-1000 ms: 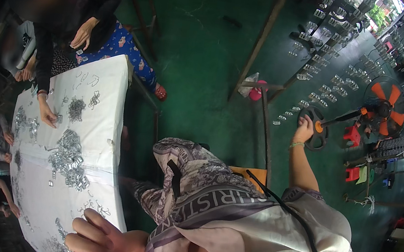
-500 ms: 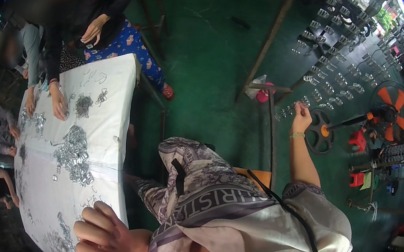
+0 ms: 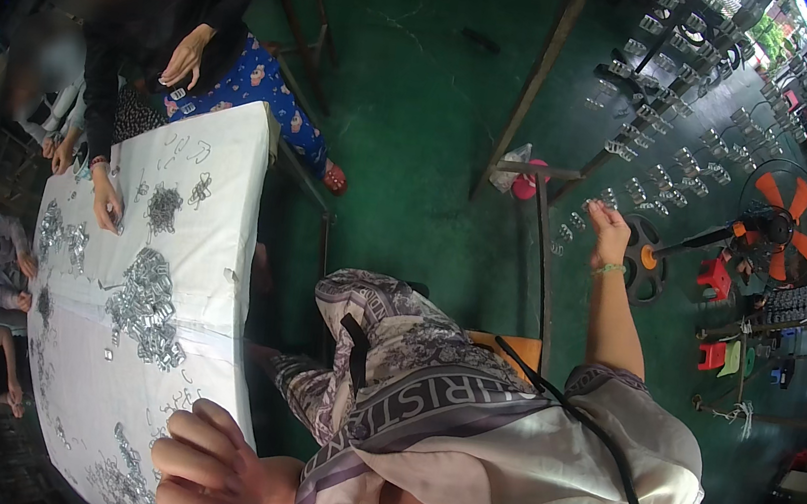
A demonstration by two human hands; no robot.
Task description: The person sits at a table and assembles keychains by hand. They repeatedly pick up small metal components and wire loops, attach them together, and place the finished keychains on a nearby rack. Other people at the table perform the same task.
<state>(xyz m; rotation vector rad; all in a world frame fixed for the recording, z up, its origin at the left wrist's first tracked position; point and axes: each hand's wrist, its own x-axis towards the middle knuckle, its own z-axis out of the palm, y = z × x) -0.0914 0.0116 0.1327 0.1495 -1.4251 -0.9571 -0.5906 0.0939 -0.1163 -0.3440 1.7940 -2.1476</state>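
My left hand (image 3: 206, 465) is curled closed above the near end of the white-covered table (image 3: 219, 275); whatever its fingers hold, if anything, is hidden. On the right, my right arm reaches away from my body. The fingers of my right hand (image 3: 610, 229) pinch together beside the strung shiny metal pieces (image 3: 564, 238); what lies between the fingertips is too small to make out. A heap of silver metal buckle-like pieces (image 3: 147, 306) lies on the table beyond my left hand. Behind it sits a smaller pile of dark wire parts (image 3: 164, 209), with loose wire loops (image 3: 198, 152) near the far edge.
Across the table, a co-worker's hand (image 3: 107, 204) touches the cloth, and that person's other hand (image 3: 187, 56) is above patterned blue trousers. More rows of metal pieces (image 3: 675, 175) hang at right. Nearby stand an orange-bladed fan (image 3: 786, 213), a red stool (image 3: 715, 278) and a metal frame post (image 3: 535, 87).
My right hand has shifted and turned slightly, its wrist moving right. My left hand has barely moved. The co-worker's hand on the table has drawn a little left, and another worker's arm has pulled back.
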